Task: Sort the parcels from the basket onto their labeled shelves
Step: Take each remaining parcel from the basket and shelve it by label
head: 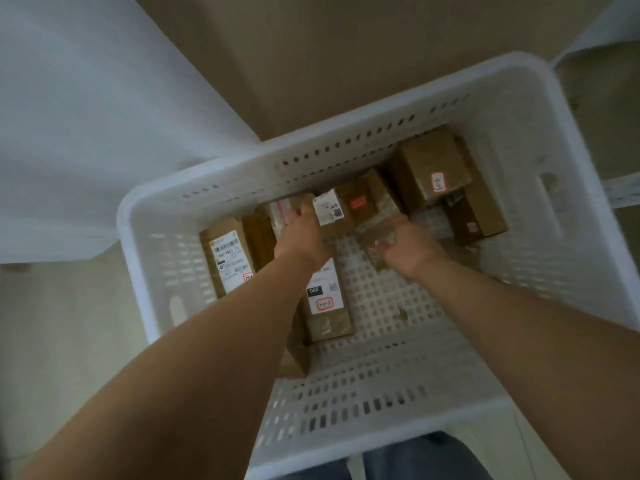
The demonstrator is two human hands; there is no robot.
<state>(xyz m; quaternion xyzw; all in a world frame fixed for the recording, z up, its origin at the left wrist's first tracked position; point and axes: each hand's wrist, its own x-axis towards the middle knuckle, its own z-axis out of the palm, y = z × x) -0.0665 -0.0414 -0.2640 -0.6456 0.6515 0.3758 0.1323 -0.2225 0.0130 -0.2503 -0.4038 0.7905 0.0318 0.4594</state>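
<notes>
Both my hands are down inside the white perforated basket, among the brown cardboard parcels that lie on its floor. My left hand reaches toward the basket's far wall, its fingers curled over the edge of a parcel with a white printed label at the middle of that wall; the fingertips are hidden behind the box, so how firm the hold is I cannot tell. My right hand is just beside it, toward the basket's right wall, with fingers bent round a small tape-wrapped brown parcel that it grips from above.

Against the basket's left wall lies a long parcel with a barcode label, a red-bordered sticker at its near end. Under my left forearm, near the middle of the basket floor, lies another long parcel with a white label and a red-bordered handwritten sticker. A parcel with a red sticker sits by the far wall, touching the labelled one my left hand is on. In the basket's far right corner a squarer box with a handwritten sticker rests on top of a darker parcel. The frame is motion-blurred, and the writing on the stickers is not readable.

Below the basket's near rim a strip of blue denim shows. Beyond the far wall are beige floor tiles, and off the left wall stands a white surface.
</notes>
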